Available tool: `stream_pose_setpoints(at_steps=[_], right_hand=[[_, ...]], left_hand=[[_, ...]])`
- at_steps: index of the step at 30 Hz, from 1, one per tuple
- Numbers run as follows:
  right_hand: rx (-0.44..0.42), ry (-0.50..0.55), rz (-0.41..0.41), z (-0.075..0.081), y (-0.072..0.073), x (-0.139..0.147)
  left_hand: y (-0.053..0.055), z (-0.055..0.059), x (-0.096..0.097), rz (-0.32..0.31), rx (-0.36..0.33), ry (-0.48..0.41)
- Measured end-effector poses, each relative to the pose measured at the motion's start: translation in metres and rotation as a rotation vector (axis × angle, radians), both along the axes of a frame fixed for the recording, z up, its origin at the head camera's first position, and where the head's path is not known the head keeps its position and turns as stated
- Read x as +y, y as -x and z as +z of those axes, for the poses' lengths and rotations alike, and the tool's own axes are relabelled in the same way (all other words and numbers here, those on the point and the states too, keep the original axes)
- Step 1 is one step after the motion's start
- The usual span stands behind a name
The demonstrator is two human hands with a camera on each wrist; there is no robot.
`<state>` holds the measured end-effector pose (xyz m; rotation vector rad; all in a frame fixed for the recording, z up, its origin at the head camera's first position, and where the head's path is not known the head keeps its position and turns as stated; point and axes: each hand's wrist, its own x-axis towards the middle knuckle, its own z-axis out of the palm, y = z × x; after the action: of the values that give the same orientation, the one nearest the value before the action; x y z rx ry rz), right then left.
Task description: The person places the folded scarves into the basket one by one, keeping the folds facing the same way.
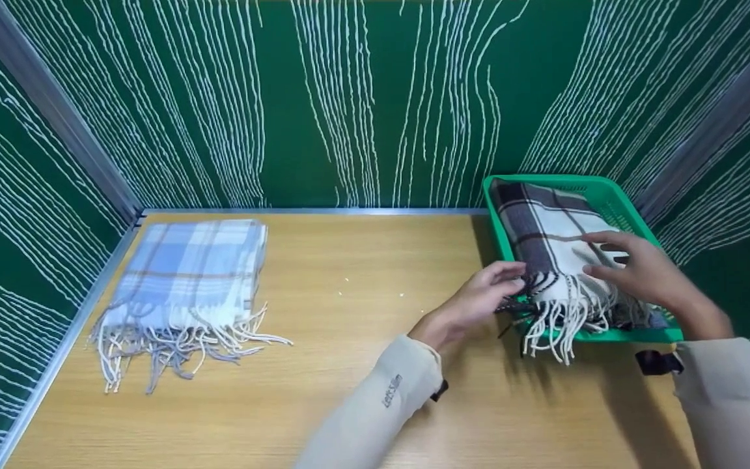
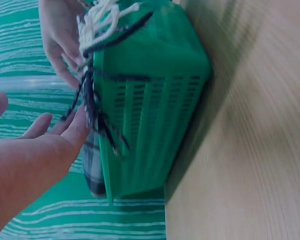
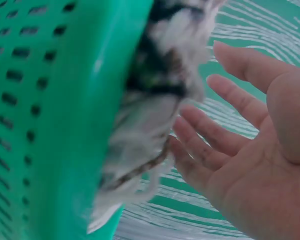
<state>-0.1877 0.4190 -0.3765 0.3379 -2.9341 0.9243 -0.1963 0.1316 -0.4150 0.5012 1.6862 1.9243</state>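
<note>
A folded plaid scarf [image 1: 554,228] in dark brown and white lies in a green plastic basket [image 1: 635,225]. Its white and black fringe [image 1: 567,326] spills over the basket's front rim. My left hand [image 1: 472,299] is at the front left corner, relaxed fingers against the dark fringe strands [image 2: 92,107]. Over the scarf's right part is my right hand [image 1: 642,270], its fingers spread and fingertips at the cloth. In the right wrist view the palm of the right hand [image 3: 255,135] faces the scarf, with nothing in its grasp.
A second folded scarf [image 1: 186,267], light blue and white plaid with fringe toward the front, lies at the left of the wooden table [image 1: 362,273]. Green panels [image 1: 388,130] with wavy white lines enclose the back and sides. The basket stands close to the back right corner.
</note>
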Motion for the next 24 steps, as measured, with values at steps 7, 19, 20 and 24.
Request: stream_pose_setpoints(at_steps=[7,19,20,24], right_hand=[[0.084,0.012,0.035,0.004,0.002,-0.030],[0.106,0.065,0.104,0.005,0.009,-0.082],[0.116,0.064,0.112,0.004,0.009,-0.087],[0.149,0.068,0.148,0.003,0.008,-0.103]], left_hand=[[0.010,-0.006,-0.040,0.062,0.007,-0.043],[0.019,-0.019,-0.099,0.186,-0.019,-0.100],[0.019,-0.020,-0.104,0.192,-0.019,-0.100],[0.020,-0.023,-0.122,0.219,-0.011,-0.089]])
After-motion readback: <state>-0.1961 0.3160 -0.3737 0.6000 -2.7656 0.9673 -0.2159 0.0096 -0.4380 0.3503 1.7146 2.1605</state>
